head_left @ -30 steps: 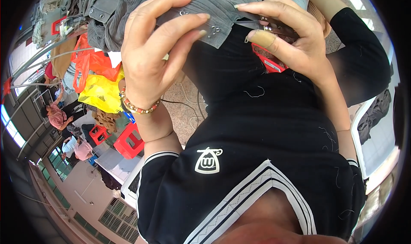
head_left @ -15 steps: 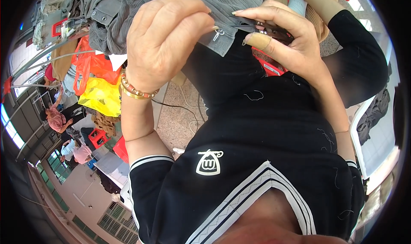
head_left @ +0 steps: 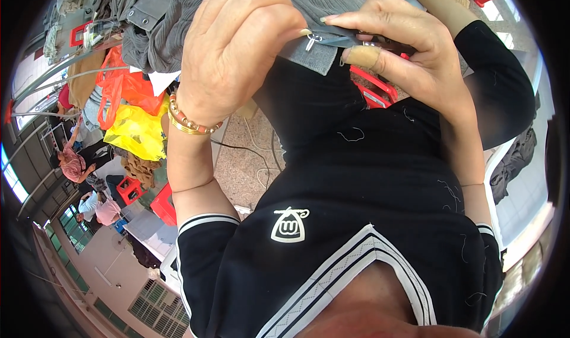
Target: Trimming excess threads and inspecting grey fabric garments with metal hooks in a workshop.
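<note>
A grey ribbed garment (head_left: 178, 41) lies over my lap, its flat grey band (head_left: 312, 62) ending in a squared corner between my hands. A silver zipper pull (head_left: 310, 43) hangs at the top of that band. My left hand (head_left: 237, 59) is closed in a pinch beside the pull, thumb and finger at the fabric edge; any thread there is too fine to make out. Thread snips (head_left: 341, 40) sit in my right hand (head_left: 415, 53), their blades pointing left at the zipper pull. A tan wrap covers my right thumb.
A red plastic frame (head_left: 374, 89) shows below my right hand. At the left are orange (head_left: 122, 86) and yellow plastic bags (head_left: 139, 133), piled clothes and red stools (head_left: 130, 188). Cables (head_left: 246, 148) run across the floor. Other people (head_left: 74, 163) work farther off.
My left hand has shifted slightly right, close to the zipper pull. The snips' blades now reach the fabric beside the pull, and the band's corner has moved a little right.
</note>
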`<state>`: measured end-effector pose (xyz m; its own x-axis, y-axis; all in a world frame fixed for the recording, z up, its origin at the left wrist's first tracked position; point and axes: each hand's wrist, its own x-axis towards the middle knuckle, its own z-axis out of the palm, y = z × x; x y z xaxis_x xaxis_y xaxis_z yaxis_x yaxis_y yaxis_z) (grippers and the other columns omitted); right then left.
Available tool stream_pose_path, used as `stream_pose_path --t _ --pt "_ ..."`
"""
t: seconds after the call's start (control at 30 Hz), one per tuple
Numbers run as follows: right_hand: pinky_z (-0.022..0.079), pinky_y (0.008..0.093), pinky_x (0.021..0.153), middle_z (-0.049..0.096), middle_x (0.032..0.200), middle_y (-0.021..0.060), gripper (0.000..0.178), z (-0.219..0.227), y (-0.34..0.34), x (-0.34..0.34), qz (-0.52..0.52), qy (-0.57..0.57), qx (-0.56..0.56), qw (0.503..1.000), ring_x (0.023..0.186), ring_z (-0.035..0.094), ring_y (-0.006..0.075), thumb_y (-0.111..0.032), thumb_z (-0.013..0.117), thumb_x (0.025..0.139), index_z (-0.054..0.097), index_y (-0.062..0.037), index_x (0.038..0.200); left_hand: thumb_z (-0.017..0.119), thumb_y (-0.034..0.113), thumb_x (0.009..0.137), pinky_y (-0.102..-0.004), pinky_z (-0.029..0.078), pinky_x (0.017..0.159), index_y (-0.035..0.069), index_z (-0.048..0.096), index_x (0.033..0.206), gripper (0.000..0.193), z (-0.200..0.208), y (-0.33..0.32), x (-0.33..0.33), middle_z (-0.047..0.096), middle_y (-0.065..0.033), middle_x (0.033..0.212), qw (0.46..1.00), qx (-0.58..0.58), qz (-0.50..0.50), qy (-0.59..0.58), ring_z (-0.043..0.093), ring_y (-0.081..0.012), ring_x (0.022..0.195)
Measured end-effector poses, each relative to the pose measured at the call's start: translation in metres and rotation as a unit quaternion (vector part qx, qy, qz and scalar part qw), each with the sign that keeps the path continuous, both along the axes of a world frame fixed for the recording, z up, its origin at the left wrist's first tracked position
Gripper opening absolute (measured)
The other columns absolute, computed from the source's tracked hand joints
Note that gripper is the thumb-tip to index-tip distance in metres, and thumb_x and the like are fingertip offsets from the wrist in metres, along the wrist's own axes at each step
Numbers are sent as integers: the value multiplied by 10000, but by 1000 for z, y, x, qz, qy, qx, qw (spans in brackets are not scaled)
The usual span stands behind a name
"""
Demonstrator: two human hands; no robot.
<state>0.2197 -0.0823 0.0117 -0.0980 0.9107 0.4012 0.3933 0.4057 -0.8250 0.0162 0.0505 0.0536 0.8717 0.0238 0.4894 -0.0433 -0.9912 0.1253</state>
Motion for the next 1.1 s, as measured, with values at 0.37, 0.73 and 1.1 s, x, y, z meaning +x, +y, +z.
stream_pose_path --t 0.37,0.73,1.1 --pt "355 254 626 512 738 9 332 1 7 2 36 23 -35 998 706 455 99 -63 744 783 699 22 1100 683 30 819 -330 496 766 19 639 933 123 -2 3 0 667 -101 900 1000 -8 -7 -5 632 -264 831" --pt "393 247 625 576 772 31 330 9 7 9 40 22 -67 997 716 514 107 -58 755 775 707 10 1095 685 33 821 -328 496 775 29 642 924 112 -3 4 -1 673 -82 884 1000 -27 -6 -5 639 -256 844" --pt "463 250 621 662 794 92 343 29 13 8 41 61 -139 988 703 603 147 -39 782 767 714 -2 1102 697 46 813 -327 485 740 30 646 910 110 -2 4 1 664 -84 866 1000 -19 -9 -10 622 -261 805"
